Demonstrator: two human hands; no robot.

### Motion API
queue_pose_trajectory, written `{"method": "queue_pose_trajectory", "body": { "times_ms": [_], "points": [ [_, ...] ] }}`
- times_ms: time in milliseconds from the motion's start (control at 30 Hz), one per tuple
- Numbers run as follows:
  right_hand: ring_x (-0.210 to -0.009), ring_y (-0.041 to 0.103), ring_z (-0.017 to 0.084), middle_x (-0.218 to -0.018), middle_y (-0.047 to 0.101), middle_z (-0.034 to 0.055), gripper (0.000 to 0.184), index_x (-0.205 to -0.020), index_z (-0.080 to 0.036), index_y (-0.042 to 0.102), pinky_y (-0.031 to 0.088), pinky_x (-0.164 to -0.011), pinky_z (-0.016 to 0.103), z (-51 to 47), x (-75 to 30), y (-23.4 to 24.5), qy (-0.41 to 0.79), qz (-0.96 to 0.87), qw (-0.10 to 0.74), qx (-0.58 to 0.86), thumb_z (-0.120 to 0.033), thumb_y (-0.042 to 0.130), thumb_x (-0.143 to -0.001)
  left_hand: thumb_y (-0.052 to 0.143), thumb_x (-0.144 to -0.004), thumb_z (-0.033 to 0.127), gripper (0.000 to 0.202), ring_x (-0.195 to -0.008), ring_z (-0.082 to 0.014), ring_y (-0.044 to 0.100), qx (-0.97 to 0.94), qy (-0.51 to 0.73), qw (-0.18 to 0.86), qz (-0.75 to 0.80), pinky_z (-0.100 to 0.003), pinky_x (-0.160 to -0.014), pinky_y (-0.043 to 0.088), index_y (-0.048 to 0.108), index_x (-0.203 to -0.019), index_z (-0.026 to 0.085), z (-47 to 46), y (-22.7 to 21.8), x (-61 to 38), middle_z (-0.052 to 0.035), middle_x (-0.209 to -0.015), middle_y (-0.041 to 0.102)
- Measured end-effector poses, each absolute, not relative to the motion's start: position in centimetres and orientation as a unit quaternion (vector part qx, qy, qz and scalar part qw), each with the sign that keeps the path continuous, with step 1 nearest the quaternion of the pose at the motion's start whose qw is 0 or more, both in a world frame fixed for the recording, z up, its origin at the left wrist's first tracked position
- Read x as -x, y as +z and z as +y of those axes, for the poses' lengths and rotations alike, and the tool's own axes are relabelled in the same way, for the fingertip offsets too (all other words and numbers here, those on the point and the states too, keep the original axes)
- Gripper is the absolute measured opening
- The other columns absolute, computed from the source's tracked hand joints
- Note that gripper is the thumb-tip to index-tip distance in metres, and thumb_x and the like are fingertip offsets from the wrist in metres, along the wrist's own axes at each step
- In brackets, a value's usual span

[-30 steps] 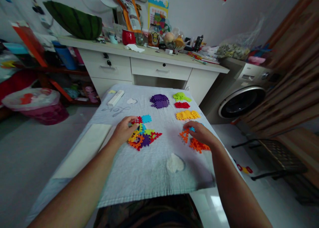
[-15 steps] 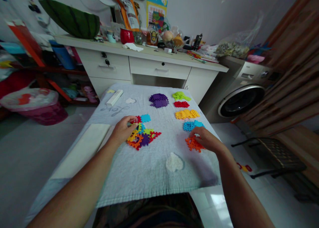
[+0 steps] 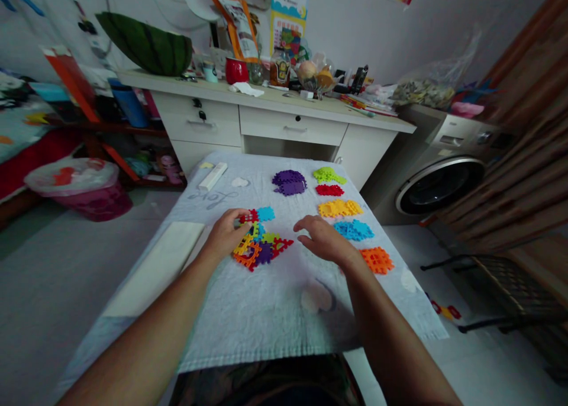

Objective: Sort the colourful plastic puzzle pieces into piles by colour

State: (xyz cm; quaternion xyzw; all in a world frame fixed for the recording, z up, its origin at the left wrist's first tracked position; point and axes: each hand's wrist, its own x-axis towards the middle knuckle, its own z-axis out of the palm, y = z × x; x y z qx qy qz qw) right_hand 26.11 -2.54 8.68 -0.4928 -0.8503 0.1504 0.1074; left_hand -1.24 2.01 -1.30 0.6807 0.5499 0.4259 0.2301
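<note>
My left hand (image 3: 227, 235) is at the left edge of a mixed heap of interlocking plastic pieces (image 3: 265, 253). Its curled finger and thumb close on a red interlocking piece (image 3: 251, 216), which has a light blue piece (image 3: 266, 213) beside it. The fingertips are partly hidden. Over the cloth, right of the heap, hovers my right hand (image 3: 323, 238), thumb and fingers apart, with nothing visible between them. Sorted groups lie to the right: orange (image 3: 377, 260), blue (image 3: 354, 230), yellow (image 3: 340, 208), red (image 3: 329, 190) and lime green pieces (image 3: 329, 174). Purple pieces (image 3: 290, 182) lie farther back.
A pale cloth (image 3: 266, 323) covers the table. At its left lie a white stick-like block (image 3: 213, 176) and a long cream board (image 3: 155, 270). Beyond stands a white drawer desk (image 3: 288, 125); a washing machine (image 3: 444, 157) and a chair (image 3: 501, 282) are on the right.
My right hand has left the orange pieces and moved left toward the mixed heap, its fingers apart. The orange pieces now lie more neatly together. My left hand has stayed by the heap.
</note>
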Motion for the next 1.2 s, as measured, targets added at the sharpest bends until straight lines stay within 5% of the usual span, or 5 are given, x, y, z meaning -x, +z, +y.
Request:
{"method": "queue_pose_trajectory", "body": {
  "times_ms": [167, 500, 1200],
  "points": [
    [-0.112, 0.056, 0.022, -0.12, 0.063, 0.0117, 0.034, -0.117, -0.016, 0.064, 0.039, -0.098, 0.035, 0.9, -20.6, 6.2, 0.146, -0.855, 0.082, 0.49, -0.012, 0.05, -0.086, 0.058, -0.076, 0.034, 0.029, -0.106, -0.0228, 0.059, -0.685, 0.435, 0.21, 0.546, -0.04, -0.101, 0.045, 0.063, -0.101, 0.02, 2.1, -1.0, 1.2, -0.0058, -0.108, 0.063],
    [-0.127, 0.042, 0.023, -0.141, 0.049, 0.0139, 0.045, -0.135, -0.015, 0.051, 0.027, -0.11, 0.04, 3.6, -19.1, 0.4, 0.129, -0.833, 0.18, 0.507, -0.021, 0.047, -0.091, 0.057, -0.077, 0.031, 0.027, -0.107, -0.0221, 0.058, -0.695, 0.438, 0.197, 0.535, -0.039, -0.102, 0.044, 0.063, -0.101, 0.02, 2.1, -1.2, 1.3, -0.0057, -0.107, 0.061],
    [-0.104, 0.049, 0.026, -0.111, 0.056, 0.0123, 0.05, -0.128, -0.015, 0.057, 0.037, -0.097, 0.038, 3.5, -18.8, -0.2, 0.11, -0.786, 0.206, 0.572, -0.028, 0.06, -0.08, 0.057, -0.077, 0.035, 0.033, -0.115, -0.0248, 0.056, -0.709, 0.402, 0.195, 0.546, -0.043, -0.105, 0.042, 0.061, -0.105, 0.019, 1.8, -1.0, 1.1, -0.0084, -0.117, 0.061]
  ]
}}
